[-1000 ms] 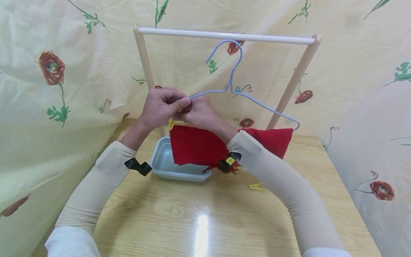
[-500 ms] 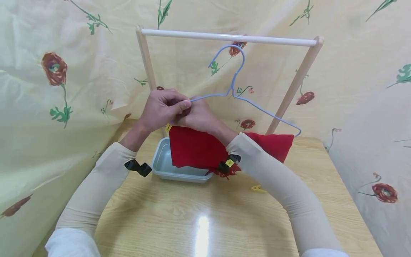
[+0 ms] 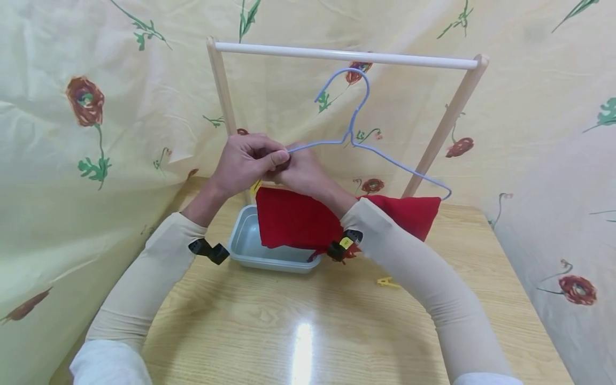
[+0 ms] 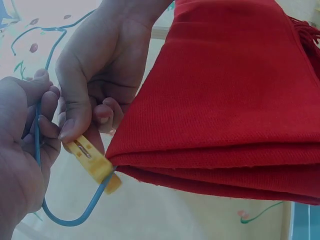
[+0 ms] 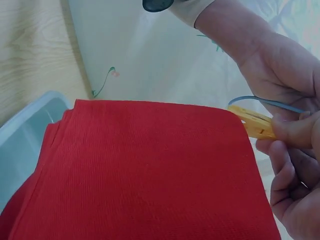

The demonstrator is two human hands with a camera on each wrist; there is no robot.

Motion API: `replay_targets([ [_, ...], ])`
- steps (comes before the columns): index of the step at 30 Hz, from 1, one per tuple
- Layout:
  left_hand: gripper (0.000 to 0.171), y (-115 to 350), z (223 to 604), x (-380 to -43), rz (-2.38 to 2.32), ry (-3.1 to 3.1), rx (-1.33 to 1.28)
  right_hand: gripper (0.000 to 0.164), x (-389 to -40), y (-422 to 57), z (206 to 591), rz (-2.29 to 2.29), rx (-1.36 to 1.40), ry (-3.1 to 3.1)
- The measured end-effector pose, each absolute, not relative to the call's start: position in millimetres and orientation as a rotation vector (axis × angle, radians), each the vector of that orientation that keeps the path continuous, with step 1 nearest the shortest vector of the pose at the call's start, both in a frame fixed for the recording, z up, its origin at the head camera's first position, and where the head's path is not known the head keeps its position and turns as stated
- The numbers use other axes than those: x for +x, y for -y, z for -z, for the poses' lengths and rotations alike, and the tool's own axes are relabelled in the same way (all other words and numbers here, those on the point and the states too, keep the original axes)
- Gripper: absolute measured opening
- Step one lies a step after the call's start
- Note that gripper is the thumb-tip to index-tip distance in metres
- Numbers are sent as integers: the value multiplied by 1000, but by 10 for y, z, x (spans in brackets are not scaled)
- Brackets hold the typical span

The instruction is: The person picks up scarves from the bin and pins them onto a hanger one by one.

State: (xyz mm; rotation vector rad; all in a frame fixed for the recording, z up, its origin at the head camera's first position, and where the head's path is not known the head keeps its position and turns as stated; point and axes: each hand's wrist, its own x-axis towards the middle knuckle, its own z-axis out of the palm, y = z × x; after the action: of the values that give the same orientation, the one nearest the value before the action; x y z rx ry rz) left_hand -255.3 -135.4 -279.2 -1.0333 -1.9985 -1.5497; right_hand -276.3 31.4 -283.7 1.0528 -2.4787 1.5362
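My left hand (image 3: 246,163) grips one sloping arm of a blue wire hanger (image 3: 353,120), whose hook points up. Over the hanger's lower bar hangs a folded red scarf (image 3: 295,216) with fringe. Close beside the left hand, my right hand (image 3: 302,170) pinches a yellow clothespin (image 4: 90,159) between thumb and fingers. That clothespin sits at the scarf's corner, across the wire near the hanger's bend. In the right wrist view, the scarf (image 5: 145,165) fills the middle, and the clothespin (image 5: 254,123) meets its upper corner. My right forearm hides part of the scarf in the head view.
Behind the hanger stands a rack with a white rail (image 3: 337,54) and wooden legs. A light blue basin (image 3: 269,264) is on the wooden table (image 3: 231,331) under the scarf. Another yellow clothespin (image 3: 387,282) lies on the table near the right forearm. Flowered cloth surrounds the table.
The hanger's hook has dipped slightly below the rail. The scarf sank a little and rose again. Both hands keep their holds, and the whole head view has shifted slightly.
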Motion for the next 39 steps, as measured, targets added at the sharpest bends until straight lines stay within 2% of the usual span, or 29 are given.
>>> replay_targets([
  [6,11,1361,2801,-2546,1555,2009,-1036,5,-2759,-378,2805,-1605,1019,2475],
  [13,10,1352,2803,-2549,1555,1998,-1036,9,-2724,-404,2739,-1402,1045,2537],
  [22,9,1323,2827,-2547,1525,1992,-986,4,-2710,-400,2709,-1307,1097,2614],
  [39,6,1299,2870,-2566,1551,1983,-972,16,-2735,-410,2786,-1432,1133,2626],
])
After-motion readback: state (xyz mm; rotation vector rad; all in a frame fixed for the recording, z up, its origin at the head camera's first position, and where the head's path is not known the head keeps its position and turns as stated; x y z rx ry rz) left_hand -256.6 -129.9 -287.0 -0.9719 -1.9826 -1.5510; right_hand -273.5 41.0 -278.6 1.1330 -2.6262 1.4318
